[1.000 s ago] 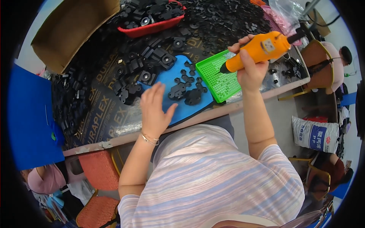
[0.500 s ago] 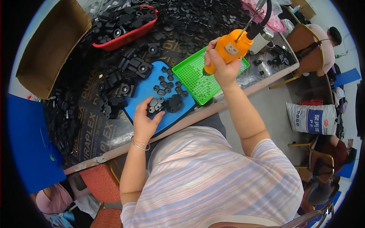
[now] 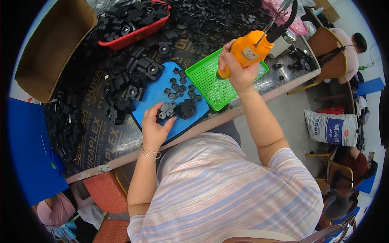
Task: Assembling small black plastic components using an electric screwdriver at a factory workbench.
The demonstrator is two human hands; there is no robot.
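An orange electric screwdriver (image 3: 252,47) is gripped in my right hand (image 3: 240,73), its dark tip end pointing down over the green perforated tray (image 3: 206,81). A cord and hook run up from its top. On the blue mat (image 3: 156,95), my left hand (image 3: 155,128) has its thumb and fingers around a black plastic part (image 3: 166,110) with lighter hexagonal faces. Touching or close beside that part lies another black, lobed piece (image 3: 187,109). Several small black hexagonal pieces (image 3: 175,88) lie on the mat beyond it. Small dark bits are scattered in the tray.
Black block-shaped parts (image 3: 133,79) crowd the table left of the mat. A red basket (image 3: 135,39) full of black parts and a cardboard box (image 3: 52,48) stand at the far left. Loose parts (image 3: 214,20) heap at the back. A steel flask (image 3: 283,42) stands behind the screwdriver.
Both hands keep nearly the same pose, still on the black part and the screwdriver. The whole view has shifted slightly.
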